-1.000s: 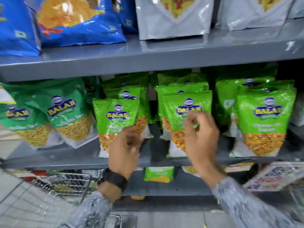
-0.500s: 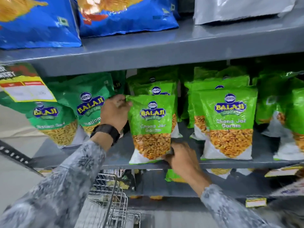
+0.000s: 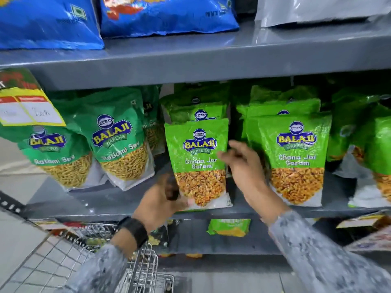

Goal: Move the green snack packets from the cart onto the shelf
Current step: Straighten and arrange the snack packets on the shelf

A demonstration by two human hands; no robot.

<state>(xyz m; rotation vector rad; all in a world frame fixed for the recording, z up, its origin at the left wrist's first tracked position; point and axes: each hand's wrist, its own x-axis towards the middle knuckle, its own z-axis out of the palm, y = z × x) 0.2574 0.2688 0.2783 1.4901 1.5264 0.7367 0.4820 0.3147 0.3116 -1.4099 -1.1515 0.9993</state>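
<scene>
A light green Chana Jor Garam packet (image 3: 198, 163) stands upright at the front of the grey middle shelf (image 3: 101, 199), with more of the same stacked behind it. My left hand (image 3: 160, 203) is at its lower left corner, fingers curled on the corner, though motion blur softens it. My right hand (image 3: 243, 168) hovers at the packet's right edge with fingers spread and nothing in it. A second row of the same packets (image 3: 296, 159) stands to the right. The wire cart (image 3: 63, 261) is at the lower left, its contents mostly hidden.
Darker green Ratlami Sev packets (image 3: 118, 144) lean on the shelf's left side, with a yellow price tag (image 3: 31, 111) hanging above them. Blue chip bags (image 3: 165, 15) and a grey pouch (image 3: 317, 9) fill the upper shelf. A small green packet (image 3: 229, 227) lies on the lower shelf.
My left hand dropped from the packet's upper left edge to its lower left corner. My right hand rose from the packet's bottom to its right side and opened.
</scene>
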